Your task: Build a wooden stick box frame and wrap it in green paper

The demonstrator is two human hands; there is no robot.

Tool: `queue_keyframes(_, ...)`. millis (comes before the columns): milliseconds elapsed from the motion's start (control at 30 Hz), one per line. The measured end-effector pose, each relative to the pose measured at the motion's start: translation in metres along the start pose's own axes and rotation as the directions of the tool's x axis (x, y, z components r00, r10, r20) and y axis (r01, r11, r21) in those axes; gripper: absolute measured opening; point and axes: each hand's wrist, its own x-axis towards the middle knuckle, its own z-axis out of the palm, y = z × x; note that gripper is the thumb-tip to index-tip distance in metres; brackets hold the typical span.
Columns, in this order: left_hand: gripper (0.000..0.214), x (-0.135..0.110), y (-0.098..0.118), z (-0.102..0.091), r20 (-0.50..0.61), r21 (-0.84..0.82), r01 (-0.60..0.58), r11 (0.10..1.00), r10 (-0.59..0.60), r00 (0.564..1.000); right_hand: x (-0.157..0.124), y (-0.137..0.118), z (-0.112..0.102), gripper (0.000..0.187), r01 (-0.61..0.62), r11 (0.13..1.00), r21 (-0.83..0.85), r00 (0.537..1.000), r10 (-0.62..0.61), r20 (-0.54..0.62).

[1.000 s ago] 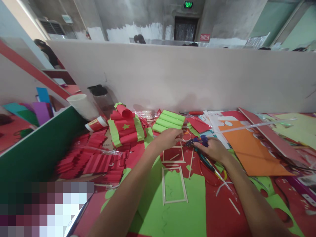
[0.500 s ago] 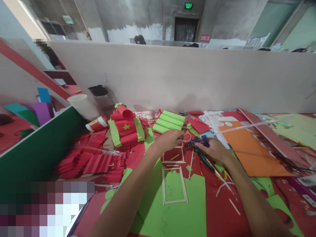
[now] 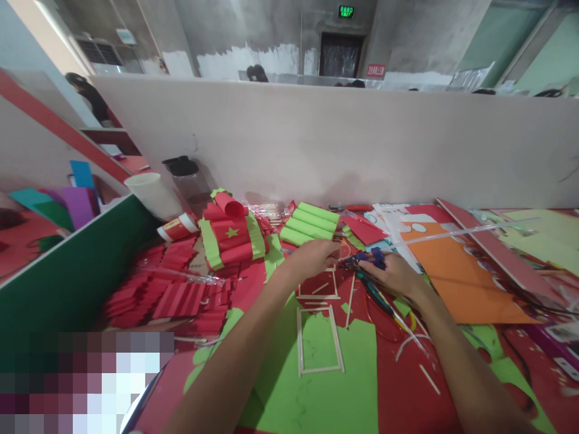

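Note:
My right hand (image 3: 394,272) is wrapped round a blue glue gun (image 3: 373,258), its nozzle pointing left. A long clear glue stick (image 3: 461,232) extends from the gun's back toward the upper right. Close to the nozzle, my left hand (image 3: 320,254) is closed in a pinch; what its fingertips hold is too small to make out. Below my hands lies a rectangular frame of thin wooden sticks (image 3: 338,343) on a green sheet (image 3: 337,401). A second stick frame (image 3: 319,297) is partly hidden by my left hand. One loose wooden stick (image 3: 350,299) lies beside it.
Red pleated paper (image 3: 178,299) and a red-green paper piece with a star (image 3: 231,234) lie left. Green paper rolls (image 3: 311,222) sit behind my hands. A dark-teal-handled tool (image 3: 376,294) and orange sheet (image 3: 465,277) lie right. A white partition (image 3: 335,144) stands behind.
Both hands stay nearly in place near the gun's nozzle. My left hand has shifted very slightly; the frames and paper lie as before.

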Motion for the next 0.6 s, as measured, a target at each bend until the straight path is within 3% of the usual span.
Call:
queue_keyframes(233, 0.008, 0.0014, -0.0031, 0.0048, -0.003, -0.02, -0.042, 0.999, 0.041, 0.999, 0.0005, 0.0017, 0.0024, 0.04, 0.007, 1.0, 0.007, 1.0, -0.007, 0.004)
queue_keyframes(600, 0.009, 0.0026, -0.002, 0.0051, 0.019, 0.086, -0.068, 0.994, 0.067, 0.998, -0.0001, -0.0011, 0.0009, 0.044, -0.002, 0.999, 0.036, 0.999, 0.001, 0.037)
